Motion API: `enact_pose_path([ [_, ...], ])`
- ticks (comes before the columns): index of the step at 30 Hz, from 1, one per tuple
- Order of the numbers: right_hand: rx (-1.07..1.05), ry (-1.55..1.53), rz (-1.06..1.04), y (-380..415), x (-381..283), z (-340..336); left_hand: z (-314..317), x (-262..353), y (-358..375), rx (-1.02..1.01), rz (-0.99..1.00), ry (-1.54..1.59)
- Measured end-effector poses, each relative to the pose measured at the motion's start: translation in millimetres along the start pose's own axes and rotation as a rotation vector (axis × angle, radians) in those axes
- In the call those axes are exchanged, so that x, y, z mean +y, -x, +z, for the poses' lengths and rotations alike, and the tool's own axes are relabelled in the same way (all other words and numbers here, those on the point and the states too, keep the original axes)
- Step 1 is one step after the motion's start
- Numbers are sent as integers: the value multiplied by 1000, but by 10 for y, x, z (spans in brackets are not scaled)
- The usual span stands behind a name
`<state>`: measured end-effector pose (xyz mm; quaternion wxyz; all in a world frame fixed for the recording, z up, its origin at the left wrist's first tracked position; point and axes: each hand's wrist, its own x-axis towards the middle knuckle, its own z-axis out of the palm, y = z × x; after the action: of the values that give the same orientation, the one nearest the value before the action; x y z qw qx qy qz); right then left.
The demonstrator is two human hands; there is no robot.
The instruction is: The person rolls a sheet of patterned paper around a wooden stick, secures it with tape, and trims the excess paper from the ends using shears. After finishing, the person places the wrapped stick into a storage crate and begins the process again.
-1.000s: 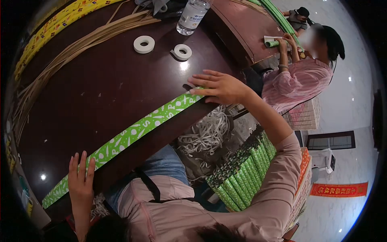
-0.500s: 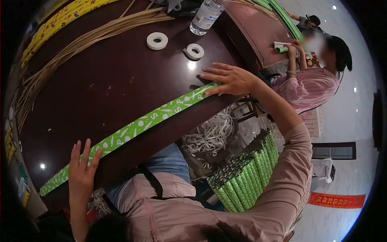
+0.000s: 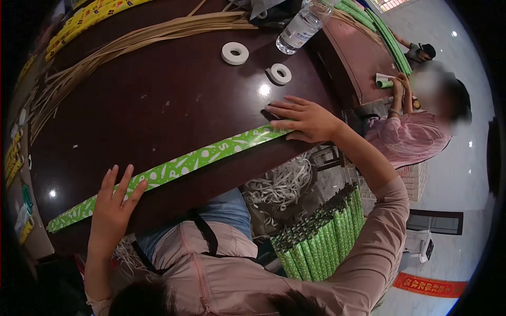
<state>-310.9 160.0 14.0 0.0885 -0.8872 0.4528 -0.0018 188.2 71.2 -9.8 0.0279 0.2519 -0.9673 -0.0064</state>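
A long green roll with a white pattern lies slantwise along the near edge of the dark table. My left hand rests on its left part, fingers spread. Over the roll's right end lies my right hand, its fingers apart and flat, hiding that tip. A small dark object shows partly under my right fingers; I cannot make out what it is. Beyond that hand are two white tape rolls, a larger one and a smaller one.
A water bottle stands at the back beside long brown strips. Yellow rolls lie at the back left. Below the table edge are white scraps and stacked green rolls. A person in pink sits at the right.
The view has shifted, so the tapes and bottle appear farther right. Both hands remain on the green roll. The person at the right still holds a small green roll.
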Motion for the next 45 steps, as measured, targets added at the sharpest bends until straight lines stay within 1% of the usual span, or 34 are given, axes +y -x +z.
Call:
enact_pose_path([
  [2,-76,142,-80,-19,16,36,8,-10,-9,5,10,-7],
  [4,-50,145,-96,2,37,77,16,-6,8,7,9,-12],
  [6,-21,150,-111,13,33,63,21,-8,34,-49,-19,24],
  [8,-132,434,-252,30,52,5,-13,10,6,-28,-18,19],
  [9,-130,434,-259,21,61,-2,-33,15,-5,-9,-17,13],
  [11,-63,390,-365,-39,75,-8,-32,4,-2,-13,-24,23],
  [12,44,212,-283,-98,26,78,-25,6,0,-16,-22,37],
  [14,98,-130,-70,-326,-211,59,-42,14,-3,-28,-30,37],
  [15,99,-146,-45,-446,-336,58,-51,13,-6,-36,-29,38],
  [17,50,-77,-44,-638,-514,135,-55,7,-12,-30,-23,40],
  [21,55,76,-104,-627,-474,182,-35,-33,-15,-10,24,32],
  [22,56,74,-108,-620,-455,183,-41,-34,-11,-12,20,30],
  [24,0,267,-195,-616,-416,161,-59,-24,-11,-25,12,51],
  [28,0,282,-265,-678,-470,117,-35,-45,-2,-19,15,68],
  [30,84,-194,-74,-821,-669,125,-43,-42,-4,-4,31,54],
  [34,52,-166,-93,-1047,-830,188,-27,-62,5,-8,37,44],
  [36,70,31,-122,-1035,-827,191,-47,-55,1,-26,40,49],
  [37,69,26,-128,-1034,-820,190,-47,-52,4,-30,34,50],
  [39,59,177,-183,-1030,-801,167,-52,-53,-2,-23,38,55],
  [40,61,177,-189,-1032,-792,152,-54,-56,-7,-24,32,53],
  [42,-9,255,-282,-1064,-780,127,-51,-65,-11,34,79,51],
  [43,-7,257,-293,-1098,-794,134,-47,-69,-13,35,69,48],
  [45,94,43,-289,-1180,-914,157,-34,-67,-16,45,72,62],
])
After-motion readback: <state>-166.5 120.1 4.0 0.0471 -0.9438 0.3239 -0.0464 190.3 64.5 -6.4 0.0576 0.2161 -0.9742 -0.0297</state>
